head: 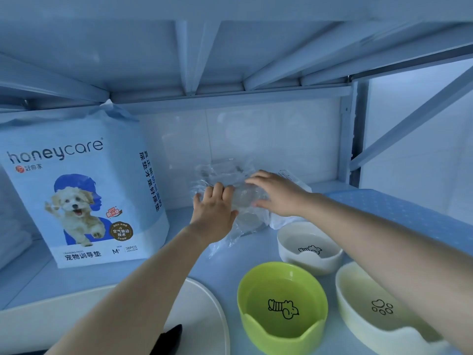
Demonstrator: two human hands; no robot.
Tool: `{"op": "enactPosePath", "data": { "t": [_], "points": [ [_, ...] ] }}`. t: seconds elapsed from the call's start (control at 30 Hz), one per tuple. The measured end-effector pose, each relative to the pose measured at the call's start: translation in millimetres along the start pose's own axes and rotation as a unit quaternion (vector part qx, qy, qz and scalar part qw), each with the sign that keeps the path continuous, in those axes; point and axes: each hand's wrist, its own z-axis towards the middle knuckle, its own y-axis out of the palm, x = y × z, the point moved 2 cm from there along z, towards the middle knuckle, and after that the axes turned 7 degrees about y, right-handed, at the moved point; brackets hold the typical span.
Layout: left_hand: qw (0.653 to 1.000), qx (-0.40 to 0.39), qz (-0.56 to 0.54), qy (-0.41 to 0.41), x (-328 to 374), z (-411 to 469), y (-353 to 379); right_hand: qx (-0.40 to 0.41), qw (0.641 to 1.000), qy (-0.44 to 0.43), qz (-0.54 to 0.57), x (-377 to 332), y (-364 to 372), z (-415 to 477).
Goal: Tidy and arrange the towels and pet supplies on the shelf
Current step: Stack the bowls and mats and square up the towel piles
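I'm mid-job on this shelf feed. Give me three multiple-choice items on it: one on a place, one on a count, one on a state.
1. Where on the shelf is the honeycare pad pack?
A. left end
B. right of the bowls
C. lying flat in the middle

2. How many pet bowls are in view?
A. one
B. two
C. three

3. What are the left hand and right hand on?
A. nothing
B. the clear plastic packaging
C. a bowl

Key:
1 A: the pack stands upright, left of both hands.
2 C: there is a white bowl, a green bowl and a cream paw-print bowl.
3 B: both hands are on the packaging.
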Motion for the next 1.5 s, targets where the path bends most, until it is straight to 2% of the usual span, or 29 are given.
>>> {"op": "enactPosePath", "data": {
  "t": [0.13,0.37,0.43,0.53,0.67,0.73,1.07,1.23,1.4,1.5],
  "points": [
    [0.997,0.018,-0.065,-0.033,1.6,1.0,-7.6,0.054,0.998,0.01,0.015,24.6,-25.3,-13.3],
    [0.987,0.156,-0.042,-0.014,44.6,18.2,-29.0,-0.016,0.996,0.052,-0.07,61.9,-24.6,-27.1],
    [0.988,0.15,-0.034,0.017,56.2,26.5,-31.2,-0.037,0.993,0.054,-0.096,69.5,-18.5,-27.7],
    [0.993,0.094,-0.009,0.07,68.4,41.5,-25.4,-0.048,0.991,0.048,-0.115,79.1,-12.3,-28.4],
    [0.996,0.016,0.028,0.087,74.5,58.7,-8.9,-0.036,0.994,0.036,-0.099,85.0,-9.1,-28.5],
    [0.995,0.004,0.036,0.091,75.3,63.9,-0.5,-0.038,0.993,0.021,-0.111,87.1,-5.9,-28.7],
    [0.988,0.093,0.059,0.11,75.7,66.7,12.7,-0.028,0.976,-0.022,-0.217,91.3,4.6,-23.2],
    [0.985,0.101,0.084,0.108,74.5,70.8,13.4,-0.031,0.969,-0.042,-0.24,95.6,8.5,-10.3],
    [0.99,0.099,-0.023,0.093,71.3,70.6,8.6,-0.03,0.964,-0.058,-0.259,107.2,11.2,1.5],
    [0.988,0.122,-0.075,0.059,60.3,60.0,1.0,-0.045,0.976,-0.07,-0.202,113.8,10.9,9.4]
  ]
}}
